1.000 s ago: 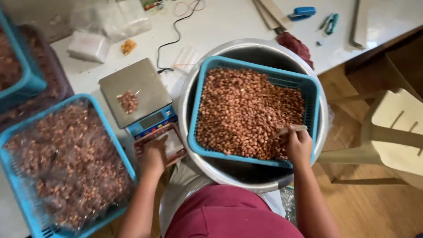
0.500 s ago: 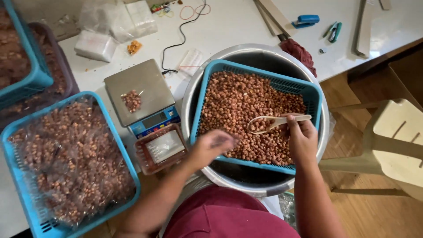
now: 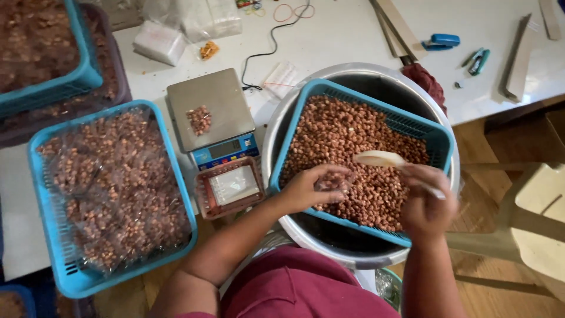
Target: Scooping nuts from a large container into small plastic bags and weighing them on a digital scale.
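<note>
Over the blue basket (image 3: 438,138) of peanuts (image 3: 353,141), left hand (image 3: 312,187) pinched on a small clear bag (image 3: 333,181), mouth up for filling. Right hand (image 3: 425,206) clamped on pale scoop (image 3: 382,159), bowl just beside the bag; scale (image 3: 213,115) left of basket, within reach for weighing.

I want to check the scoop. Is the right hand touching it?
Touching: the head view shows the right hand closed around the handle of the scoop.

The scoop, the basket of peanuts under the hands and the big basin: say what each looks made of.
Scoop: pale cream, smooth and slightly translucent, probably plastic, though it is blurred. Basket: turquoise plastic, judging by its moulded slotted walls and matt sheen. Basin: silvery grey metal, likely aluminium or steel, with a dull brushed rim that catches the light. The right hand holds the scoop; the left hand pinches a small clear bag, thin glossy film.
</note>
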